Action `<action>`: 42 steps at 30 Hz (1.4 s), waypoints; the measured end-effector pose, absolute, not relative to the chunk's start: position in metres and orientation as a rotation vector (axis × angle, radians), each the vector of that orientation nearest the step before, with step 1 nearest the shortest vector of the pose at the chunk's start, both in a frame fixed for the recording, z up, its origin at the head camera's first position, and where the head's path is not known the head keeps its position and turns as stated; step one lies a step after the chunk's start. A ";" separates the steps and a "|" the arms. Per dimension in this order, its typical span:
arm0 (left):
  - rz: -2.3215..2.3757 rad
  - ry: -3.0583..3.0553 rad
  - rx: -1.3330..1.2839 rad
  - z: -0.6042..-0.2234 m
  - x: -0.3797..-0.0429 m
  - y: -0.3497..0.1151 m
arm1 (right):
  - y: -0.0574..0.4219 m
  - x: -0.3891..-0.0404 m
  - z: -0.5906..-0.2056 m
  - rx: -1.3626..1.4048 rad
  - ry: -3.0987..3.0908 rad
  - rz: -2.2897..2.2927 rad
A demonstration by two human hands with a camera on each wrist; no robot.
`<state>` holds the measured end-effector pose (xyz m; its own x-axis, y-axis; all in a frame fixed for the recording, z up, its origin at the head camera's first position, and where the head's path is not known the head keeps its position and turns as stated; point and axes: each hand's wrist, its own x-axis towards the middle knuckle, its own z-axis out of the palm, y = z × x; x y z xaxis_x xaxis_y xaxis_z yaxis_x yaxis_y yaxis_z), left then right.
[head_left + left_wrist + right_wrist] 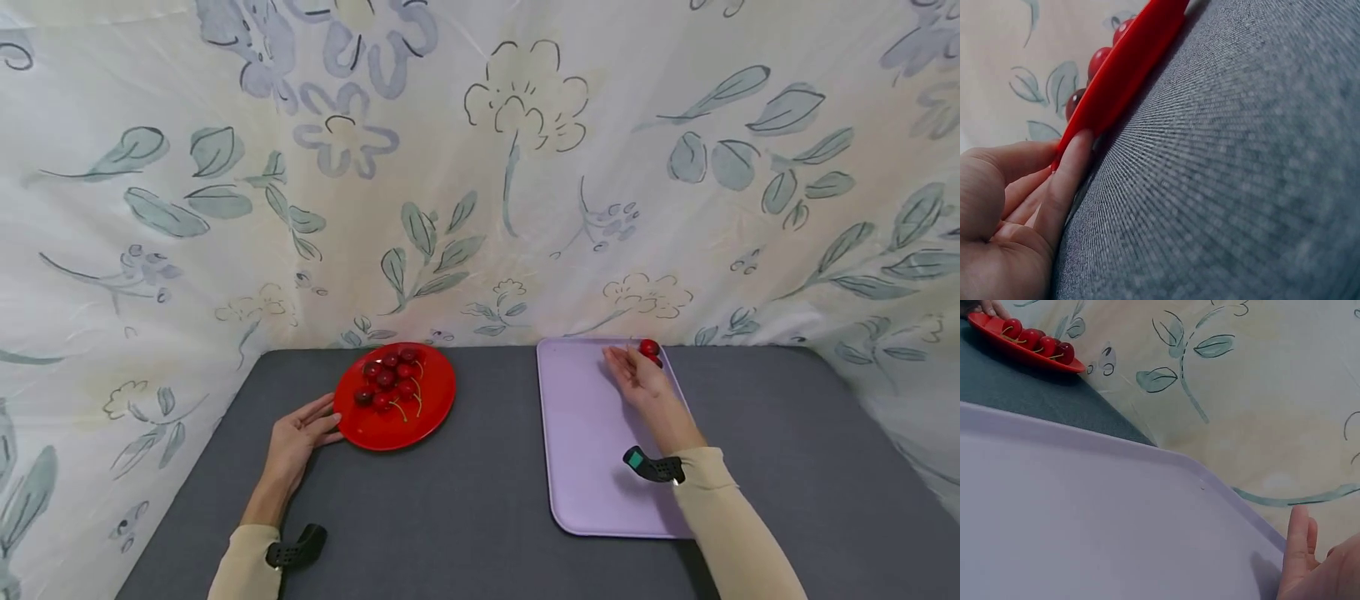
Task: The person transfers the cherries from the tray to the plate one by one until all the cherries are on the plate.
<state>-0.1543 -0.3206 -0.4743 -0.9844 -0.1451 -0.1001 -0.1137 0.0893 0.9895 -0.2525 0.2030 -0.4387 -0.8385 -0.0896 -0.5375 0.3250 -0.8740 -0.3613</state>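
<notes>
A red plate [435, 404] holds a cluster of dark red cherries [386, 378], some with green stems. My left hand [294, 440] pinches the plate's near-left rim between thumb and fingers; the left wrist view shows the rim [1113, 94] between them. Over the far right part of a lilac tray [585, 467] is my right hand [647, 387], its fingers fairly straight. Beside that hand, in the tray's far right corner, are red cherries [649, 347], partly hidden by the hand. Whether the right hand touches them cannot be seen; the right wrist view does not show them.
Plate and tray both lie on a dark grey table [465, 500], with a stretch of tabletop between them. A floral curtain [450, 167] hangs along the back edge and both sides. Each wrist wears a black strap [660, 468].
</notes>
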 end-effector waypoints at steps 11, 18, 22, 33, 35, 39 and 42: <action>-2.065 -2.305 0.250 -0.472 -0.155 -0.322 | 0.230 -0.236 -0.436 0.762 0.905 -2.535; -2.067 -2.303 0.240 -0.471 -0.153 -0.323 | 0.231 -0.241 -0.435 0.598 1.373 -2.265; -2.080 -2.305 0.235 -0.473 -0.152 -0.323 | 0.230 -0.243 -0.435 0.616 1.477 -2.197; -2.072 -2.294 0.266 -0.475 -0.150 -0.322 | 0.228 -0.249 -0.436 0.583 1.715 -2.027; -2.067 -2.302 0.268 -0.475 -0.150 -0.321 | 0.228 -0.248 -0.435 0.571 1.781 -1.974; -2.053 -2.317 0.275 -0.475 -0.151 -0.319 | 0.229 -0.242 -0.432 0.536 1.918 -1.858; -2.044 -2.323 0.277 -0.475 -0.151 -0.319 | 0.230 -0.237 -0.430 0.530 2.018 -1.767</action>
<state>-0.1510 -0.3191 -0.4750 -0.9835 -0.1563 -0.0911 -0.1102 0.1185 0.9868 -0.2374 0.2298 -0.4298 -0.8461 0.0179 -0.5328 0.5305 0.1265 -0.8382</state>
